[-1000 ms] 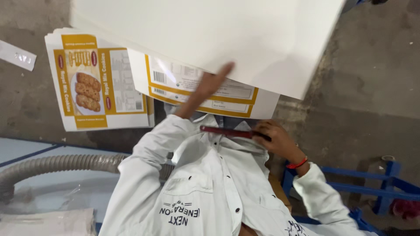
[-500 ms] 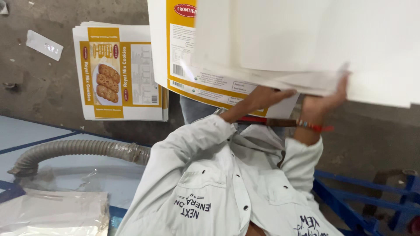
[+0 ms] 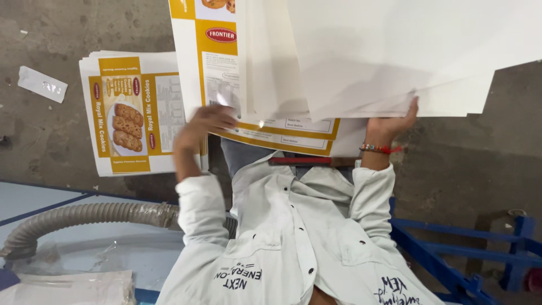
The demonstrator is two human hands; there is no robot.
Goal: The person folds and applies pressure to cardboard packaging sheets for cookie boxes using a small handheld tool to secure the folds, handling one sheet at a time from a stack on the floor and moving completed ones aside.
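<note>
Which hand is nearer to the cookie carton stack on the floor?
Left. The left hand is beside the stack's edge; the right hand grips white sheets farther away.

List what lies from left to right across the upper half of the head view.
Scrap of paper → stack of printed carton sheets on the floor → left hand → printed carton sheet held up → white sheets → right hand.
</note>
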